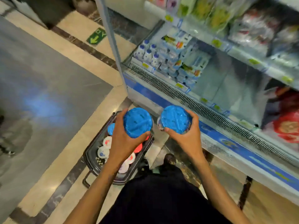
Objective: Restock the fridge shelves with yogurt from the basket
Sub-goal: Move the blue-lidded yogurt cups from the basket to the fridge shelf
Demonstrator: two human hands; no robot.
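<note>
My left hand [124, 141] grips a yogurt tub with a blue lid [137, 122], held above the black basket [90, 156] on the floor. My right hand [188, 136] grips a second blue-lidded tub [176, 119], held beside the first, in front of the fridge's lower edge. The basket holds several more cups with white, pink and red lids [103, 151] and one blue-lidded tub [111, 128]. The open fridge [210, 101] stands to the right, its lower shelf [226, 88] partly bare beside stacked blue and white packs [174, 62].
Small white bottles with blue caps [148, 52] stand at the shelf's left end. Upper shelves carry green and red bagged goods [252, 31]. A red pack [288, 128] lies at the right. The fridge's white frame post [113, 44] rises left of the shelves. A grey mat [40, 88] covers the floor at left.
</note>
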